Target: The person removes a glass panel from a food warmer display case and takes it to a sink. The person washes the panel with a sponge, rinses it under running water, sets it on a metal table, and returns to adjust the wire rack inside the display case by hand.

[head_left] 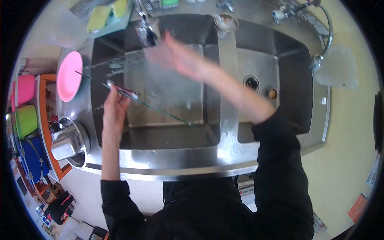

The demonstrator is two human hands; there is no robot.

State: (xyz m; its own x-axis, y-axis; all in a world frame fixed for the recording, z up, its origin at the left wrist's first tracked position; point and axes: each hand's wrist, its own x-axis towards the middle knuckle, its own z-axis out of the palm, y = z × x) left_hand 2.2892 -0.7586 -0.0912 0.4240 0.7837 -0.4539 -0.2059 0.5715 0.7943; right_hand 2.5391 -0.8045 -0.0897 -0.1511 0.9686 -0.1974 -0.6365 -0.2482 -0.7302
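Note:
Over the left basin of the steel sink [160, 172], my left hand [116, 106] is closed round a bundle of thin sticks [152, 107], one long and dark green, others shorter with metallic ends. My right hand [160, 54] is smeared by motion just below the chrome faucet [149, 34] at the back of that basin; its fingers cannot be made out. Whether it touches the faucet is unclear. The basin floor below looks wet.
A pink bowl [69, 77] stands at the left rim, with metal containers [68, 144] below it. Sponges [99, 19] lie at the back left. The right basin has a drain [251, 83] and a small round brown object [272, 94]. A hose faucet [316, 62] hangs at right.

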